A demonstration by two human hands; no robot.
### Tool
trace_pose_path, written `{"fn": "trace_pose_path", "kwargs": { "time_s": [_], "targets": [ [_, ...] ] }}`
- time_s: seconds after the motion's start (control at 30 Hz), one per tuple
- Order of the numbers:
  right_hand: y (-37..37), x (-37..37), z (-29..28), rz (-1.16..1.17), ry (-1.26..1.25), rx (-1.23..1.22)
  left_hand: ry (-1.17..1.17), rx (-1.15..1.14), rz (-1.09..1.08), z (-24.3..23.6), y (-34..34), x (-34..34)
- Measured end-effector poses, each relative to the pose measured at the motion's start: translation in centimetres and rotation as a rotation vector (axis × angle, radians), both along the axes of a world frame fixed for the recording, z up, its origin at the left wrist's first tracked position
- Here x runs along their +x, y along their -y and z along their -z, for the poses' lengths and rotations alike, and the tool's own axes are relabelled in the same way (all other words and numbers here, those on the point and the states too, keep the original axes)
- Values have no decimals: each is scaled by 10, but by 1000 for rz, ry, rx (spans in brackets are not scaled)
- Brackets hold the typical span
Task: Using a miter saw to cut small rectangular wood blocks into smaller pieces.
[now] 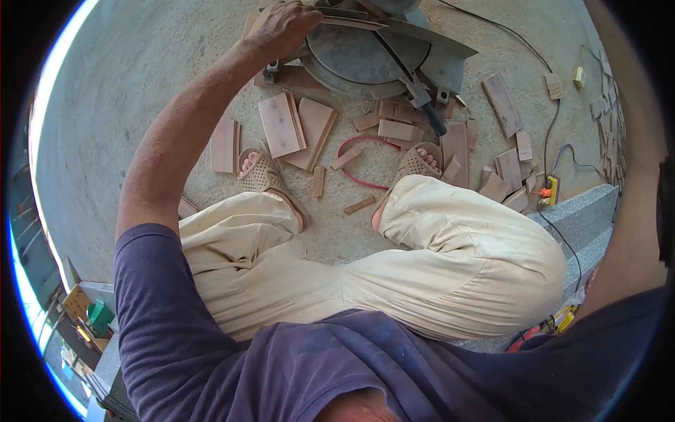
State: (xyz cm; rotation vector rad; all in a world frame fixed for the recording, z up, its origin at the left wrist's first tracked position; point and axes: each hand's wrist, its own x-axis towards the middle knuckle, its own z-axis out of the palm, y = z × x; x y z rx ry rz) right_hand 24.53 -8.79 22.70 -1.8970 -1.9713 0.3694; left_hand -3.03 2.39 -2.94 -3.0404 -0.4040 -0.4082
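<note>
My left arm stretches forward to a miter saw (334, 60) standing on the floor in front of me. At the saw's left side, my left hand (285, 29) is closed on a thin wooden strip (355, 23) that lies along the fence, over the round metal table. Part of the fingers is hidden behind the back of the hand. From the saw's front a black-gripped lever (436, 119) points toward me. My right forearm (633, 232) runs up the right rim, and its hand is outside the picture.
Wooden offcuts (280, 125) lie around my sandaled feet, with more wood pieces (500, 105) to the right. A red loop (341, 149) rests between the feet. A black cable (524, 35) crosses the floor toward a yellow socket (553, 190) beside a stone step (587, 218).
</note>
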Motion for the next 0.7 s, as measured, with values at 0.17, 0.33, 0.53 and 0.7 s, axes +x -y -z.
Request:
{"fn": "trace_pose_path", "kwargs": {
  "time_s": [0.17, 0.33, 0.53, 0.7],
  "targets": [
    [12, -3, 33, 6, -22, -68, -390, 20, -155, -21, 19, 23],
    [8, -11, 44, -26, -56, -93, -548, 207, -260, -48, 31, 31],
    [9, -2, 45, -22, -63, -98, -775, 203, -344, -85, 52, 55],
    [6, -2, 42, -35, -78, -86, -515, 282, -313, -75, 49, 46]
  ]
}}
